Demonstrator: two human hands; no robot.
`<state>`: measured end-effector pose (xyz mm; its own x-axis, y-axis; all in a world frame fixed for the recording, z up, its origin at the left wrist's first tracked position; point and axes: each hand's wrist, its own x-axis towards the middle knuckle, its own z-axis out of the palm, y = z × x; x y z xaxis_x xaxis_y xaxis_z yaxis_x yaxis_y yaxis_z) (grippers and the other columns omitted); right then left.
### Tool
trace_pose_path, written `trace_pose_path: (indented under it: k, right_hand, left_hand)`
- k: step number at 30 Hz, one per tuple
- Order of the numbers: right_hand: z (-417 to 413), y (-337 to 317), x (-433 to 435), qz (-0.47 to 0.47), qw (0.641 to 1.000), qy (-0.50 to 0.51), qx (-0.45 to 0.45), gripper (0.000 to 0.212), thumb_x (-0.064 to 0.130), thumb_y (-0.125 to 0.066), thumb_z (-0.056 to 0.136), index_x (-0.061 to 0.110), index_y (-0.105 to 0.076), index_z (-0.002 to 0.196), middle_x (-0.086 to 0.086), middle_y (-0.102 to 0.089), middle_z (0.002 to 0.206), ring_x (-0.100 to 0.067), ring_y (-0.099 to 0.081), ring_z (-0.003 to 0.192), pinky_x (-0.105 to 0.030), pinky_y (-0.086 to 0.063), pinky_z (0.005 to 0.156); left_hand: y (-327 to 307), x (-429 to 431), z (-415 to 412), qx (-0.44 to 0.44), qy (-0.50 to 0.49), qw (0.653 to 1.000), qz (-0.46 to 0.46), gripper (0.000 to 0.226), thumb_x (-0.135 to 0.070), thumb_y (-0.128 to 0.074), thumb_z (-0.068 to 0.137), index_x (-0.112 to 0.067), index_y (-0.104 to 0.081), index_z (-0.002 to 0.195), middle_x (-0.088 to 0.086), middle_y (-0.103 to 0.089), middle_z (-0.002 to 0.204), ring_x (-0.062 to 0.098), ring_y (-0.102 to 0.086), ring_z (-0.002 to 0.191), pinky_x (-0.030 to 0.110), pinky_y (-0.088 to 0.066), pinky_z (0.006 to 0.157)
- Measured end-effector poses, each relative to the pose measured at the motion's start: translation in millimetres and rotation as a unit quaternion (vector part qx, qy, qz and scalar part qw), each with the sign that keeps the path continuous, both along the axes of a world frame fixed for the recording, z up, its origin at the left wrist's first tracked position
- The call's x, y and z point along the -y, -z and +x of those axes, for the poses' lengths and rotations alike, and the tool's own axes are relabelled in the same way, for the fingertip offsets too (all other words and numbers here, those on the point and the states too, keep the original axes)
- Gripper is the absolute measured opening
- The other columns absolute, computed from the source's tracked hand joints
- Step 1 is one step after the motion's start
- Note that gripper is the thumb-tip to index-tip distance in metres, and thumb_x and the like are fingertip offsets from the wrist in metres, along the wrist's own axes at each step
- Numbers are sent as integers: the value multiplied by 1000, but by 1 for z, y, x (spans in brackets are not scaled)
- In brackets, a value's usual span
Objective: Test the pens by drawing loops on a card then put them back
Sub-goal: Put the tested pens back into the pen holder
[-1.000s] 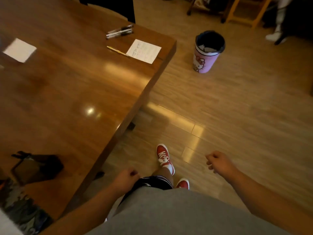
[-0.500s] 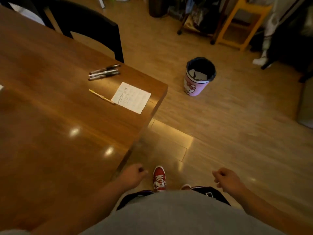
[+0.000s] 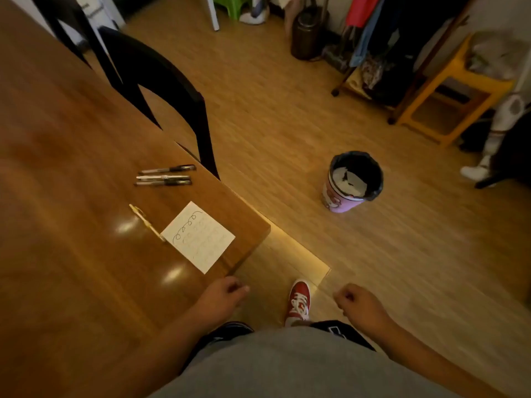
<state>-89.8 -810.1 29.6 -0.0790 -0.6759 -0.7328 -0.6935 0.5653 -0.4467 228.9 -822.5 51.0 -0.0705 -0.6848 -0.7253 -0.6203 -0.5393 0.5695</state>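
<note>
The wooden table (image 3: 71, 168) is filling the left side, with a black chair (image 3: 161, 73) standing against its far edge. A pink bin (image 3: 339, 201) is sitting on the floor, well apart from the table. Both hands are hanging loosely curled and empty. The left hand (image 3: 221, 300) is hovering over the table's near edge, and the right hand (image 3: 360, 308) is over the floor. The card (image 3: 201, 239), marked with loops, is lying at the table's right corner. Three black pens (image 3: 163, 177) are lying side by side near the far edge. A yellow pen (image 3: 146, 222) is lying just beside the card's left corner.
</note>
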Motion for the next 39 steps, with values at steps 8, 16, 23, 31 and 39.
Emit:
trace_pose_path:
  k: [8,16,23,31,39]
  right_hand:
    - [71,-62,172,-130,955,-235,123,15,40,-59,92,26,-66,90,7,-65,83,-8,-60,77,-30,-50,71]
    - [177,-73,251,-118,903,-382,156,15,48,-54,93,36,-62,96,17,-63,89,-6,-60,83,-28,-54,72]
    - [285,-50,304,-185,878,-433,82,7,43,-58,92,36,-61,93,16,-61,83,-5,-59,75,-27,-53,63]
    - [364,-27,348,-284,827,-485,-20,13,33,-61,91,22,-63,96,3,-59,92,-16,-58,78,-36,-55,66]
    - [387,-6,359,-289,807,-512,-57,11,34,-62,90,25,-62,97,4,-58,93,-13,-55,77,-30,-52,64]
  left_hand:
    - [-39,41,-18,-31,-217,974,-51,16,-37,-54,97,-29,-68,99,-5,-69,96,11,-66,89,17,-51,72]
    - [-48,94,28,-6,-385,916,-108,12,-34,-56,96,-27,-66,94,-8,-67,94,11,-65,86,28,-55,74]
    - [-32,173,104,20,-514,853,-93,17,-34,-57,95,-19,-62,89,6,-69,83,18,-68,71,32,-57,58]
    - [-4,229,159,72,-549,832,-23,24,-34,-58,90,-15,-66,78,6,-72,65,22,-69,55,37,-60,66]
    - [7,236,170,98,-512,853,-10,21,-34,-59,89,-16,-67,83,7,-72,79,25,-70,73,41,-59,74]
